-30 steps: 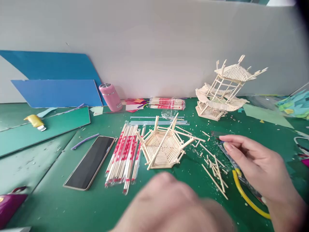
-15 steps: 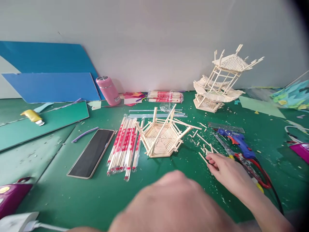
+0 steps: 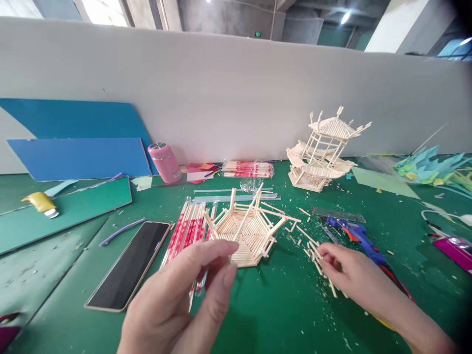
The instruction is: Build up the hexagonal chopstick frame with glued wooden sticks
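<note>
My left hand is raised close to the camera, its thumb and index fingertip slightly apart with nothing visible between them. Behind it on the table stands a hexagonal wooden-stick frame with a floor of laid sticks and posts leaning outward; my fingertips overlap its near edge in view. To the right, my right hand is low over a pile of short cut wooden sticks, its thumb and index finger closed on a wooden stick there. Wrapped chopsticks with red bands lie left of the frame, partly hidden by my left hand.
A stick pavilion model stands at the back right. A blue glue gun lies beyond my right hand. At left are a phone, a pink bottle and a yellow cutter. Wood scraps litter the green table.
My left hand has lifted from a blurred position at the bottom centre, and its fingers now show. My right hand stays at the sticks, which are spread differently. The view has tilted up.
</note>
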A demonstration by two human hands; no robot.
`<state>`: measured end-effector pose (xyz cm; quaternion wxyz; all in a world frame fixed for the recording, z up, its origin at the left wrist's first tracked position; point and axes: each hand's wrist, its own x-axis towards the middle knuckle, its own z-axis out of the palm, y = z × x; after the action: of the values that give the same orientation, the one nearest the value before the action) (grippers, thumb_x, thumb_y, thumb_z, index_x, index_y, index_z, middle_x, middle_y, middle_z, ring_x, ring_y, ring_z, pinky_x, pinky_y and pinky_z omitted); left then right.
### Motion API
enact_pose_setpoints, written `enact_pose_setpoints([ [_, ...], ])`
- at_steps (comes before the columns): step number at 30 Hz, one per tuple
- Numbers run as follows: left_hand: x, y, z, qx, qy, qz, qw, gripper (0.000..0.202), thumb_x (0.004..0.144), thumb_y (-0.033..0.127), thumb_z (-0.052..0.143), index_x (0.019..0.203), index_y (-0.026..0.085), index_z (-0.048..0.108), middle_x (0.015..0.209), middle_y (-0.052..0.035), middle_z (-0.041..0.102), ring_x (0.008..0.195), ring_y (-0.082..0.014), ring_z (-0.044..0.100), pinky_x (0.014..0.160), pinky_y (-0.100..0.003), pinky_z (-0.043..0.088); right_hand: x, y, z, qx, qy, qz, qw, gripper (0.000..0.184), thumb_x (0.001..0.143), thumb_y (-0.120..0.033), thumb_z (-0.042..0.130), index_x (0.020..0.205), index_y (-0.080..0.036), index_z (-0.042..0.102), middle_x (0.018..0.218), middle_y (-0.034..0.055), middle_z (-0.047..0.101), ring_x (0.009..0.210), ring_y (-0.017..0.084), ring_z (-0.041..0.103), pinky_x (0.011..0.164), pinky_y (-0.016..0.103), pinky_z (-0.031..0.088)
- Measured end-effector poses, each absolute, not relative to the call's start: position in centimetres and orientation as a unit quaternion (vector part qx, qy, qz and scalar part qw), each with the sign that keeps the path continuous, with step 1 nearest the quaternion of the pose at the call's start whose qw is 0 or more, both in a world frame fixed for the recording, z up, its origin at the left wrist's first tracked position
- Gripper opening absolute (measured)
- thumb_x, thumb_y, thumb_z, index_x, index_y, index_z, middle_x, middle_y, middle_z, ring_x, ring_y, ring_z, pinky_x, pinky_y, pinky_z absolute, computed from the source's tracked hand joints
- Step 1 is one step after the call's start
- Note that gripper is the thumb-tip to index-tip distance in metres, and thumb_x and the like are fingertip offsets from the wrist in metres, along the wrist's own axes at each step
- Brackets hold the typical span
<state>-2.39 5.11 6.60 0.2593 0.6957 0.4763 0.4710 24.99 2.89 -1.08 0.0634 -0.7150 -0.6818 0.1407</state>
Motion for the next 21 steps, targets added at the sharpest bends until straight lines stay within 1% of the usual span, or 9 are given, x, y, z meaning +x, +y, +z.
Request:
enact_pose_setpoints([
  [3, -3.1, 6.7, 6.2, 0.705, 0.466, 0.455, 0.279, 0.019, 0.074, 0.021, 0.057, 0.089, 0.031, 0.059, 0.074, 0.0046, 0.061, 0.054, -0.0114, 0.051, 0.051, -0.023, 0.044, 25.5, 3.1, 1.3, -0.714, -0.639, 0.213, 0.189, 0.02, 0.086, -0.038, 0.037, 0.083, -0.024, 0.051, 0.071, 0.0008, 0.057, 0.063, 0.016, 0.053, 0.05, 0.024, 0.039],
  [6, -3.2, 8.5, 6.4, 0.726, 0.461, 0.398, 0.319, 0.013, 0.078, 0.025, 0.053, 0.089, 0.025, 0.059, 0.072, 0.0016, 0.061, 0.057, -0.0123, 0.051, 0.052, -0.024, 0.043, 25.0, 3.6, 3.2, -0.686, -0.625, 0.24, 0.284, 0.021, 0.083, -0.042, 0.042, 0.087, -0.024, 0.052, 0.087, 0.0038, 0.058, 0.079, 0.019, 0.053, 0.052, 0.024, 0.041],
  [8, -2.8, 9.6, 6.4, 0.72, 0.467, 0.361, 0.365, 0.015, 0.08, 0.028, 0.051, 0.091, 0.022, 0.059, 0.074, -0.0004, 0.062, 0.064, -0.014, 0.053, 0.055, -0.024, 0.044, 24.0, 4.3, 4.2, -0.659, -0.629, 0.265, 0.316, 0.022, 0.081, -0.043, 0.046, 0.087, -0.024, 0.055, 0.087, 0.0042, 0.058, 0.077, 0.018, 0.053, 0.052, 0.023, 0.041],
  [11, -2.1, 10.9, 5.9, 0.709, 0.462, 0.323, 0.424, 0.02, 0.082, 0.03, 0.048, 0.096, 0.021, 0.058, 0.083, -0.0024, 0.063, 0.074, -0.0159, 0.055, 0.062, -0.026, 0.044, 21.9, 5.6, 5.5, -0.617, -0.639, 0.33, 0.319, 0.023, 0.081, -0.042, 0.048, 0.08, -0.021, 0.058, 0.067, 0.0005, 0.053, 0.06, 0.013, 0.05, 0.05, 0.023, 0.041],
  [12, -1.9, 11.2, 5.7, 0.708, 0.457, 0.316, 0.436, 0.021, 0.082, 0.031, 0.048, 0.097, 0.021, 0.058, 0.085, -0.0029, 0.063, 0.077, -0.0164, 0.055, 0.064, -0.027, 0.044, 21.1, 6.2, 5.8, -0.601, -0.643, 0.358, 0.313, 0.024, 0.08, -0.043, 0.048, 0.078, -0.021, 0.058, 0.064, -0.0005, 0.052, 0.056, 0.012, 0.049, 0.049, 0.022, 0.04],
  [15, -1.5, 12.0, 5.5, 0.713, 0.441, 0.307, 0.451, 0.022, 0.082, 0.03, 0.047, 0.097, 0.019, 0.058, 0.089, -0.0045, 0.062, 0.082, -0.0172, 0.055, 0.07, -0.029, 0.044, 19.1, 7.8, 6.2, -0.574, -0.647, 0.408, 0.292, 0.026, 0.08, -0.043, 0.049, 0.074, -0.019, 0.058, 0.06, -0.0014, 0.054, 0.051, 0.009, 0.049, 0.047, 0.021, 0.039],
  [18, -1.2, 12.6, 5.5, 0.725, 0.432, 0.3, 0.445, 0.021, 0.083, 0.029, 0.046, 0.092, 0.016, 0.06, 0.088, -0.0057, 0.06, 0.08, -0.0169, 0.054, 0.07, -0.03, 0.044, 17.6, 9.3, 5.9, -0.564, -0.657, 0.426, 0.263, 0.025, 0.081, -0.039, 0.048, 0.071, -0.018, 0.058, 0.056, -0.0024, 0.053, 0.05, 0.009, 0.051, 0.045, 0.02, 0.037],
  [21, -0.9, 13.3, 5.3, 0.739, 0.435, 0.297, 0.421, 0.02, 0.082, 0.03, 0.047, 0.085, 0.016, 0.062, 0.085, -0.0048, 0.059, 0.078, -0.0165, 0.054, 0.068, -0.03, 0.044, 16.9, 10.2, 5.5, -0.554, -0.669, 0.434, 0.238, 0.023, 0.08, -0.037, 0.049, 0.069, -0.018, 0.057, 0.057, -0.0029, 0.052, 0.05, 0.009, 0.05, 0.045, 0.02, 0.035],
])
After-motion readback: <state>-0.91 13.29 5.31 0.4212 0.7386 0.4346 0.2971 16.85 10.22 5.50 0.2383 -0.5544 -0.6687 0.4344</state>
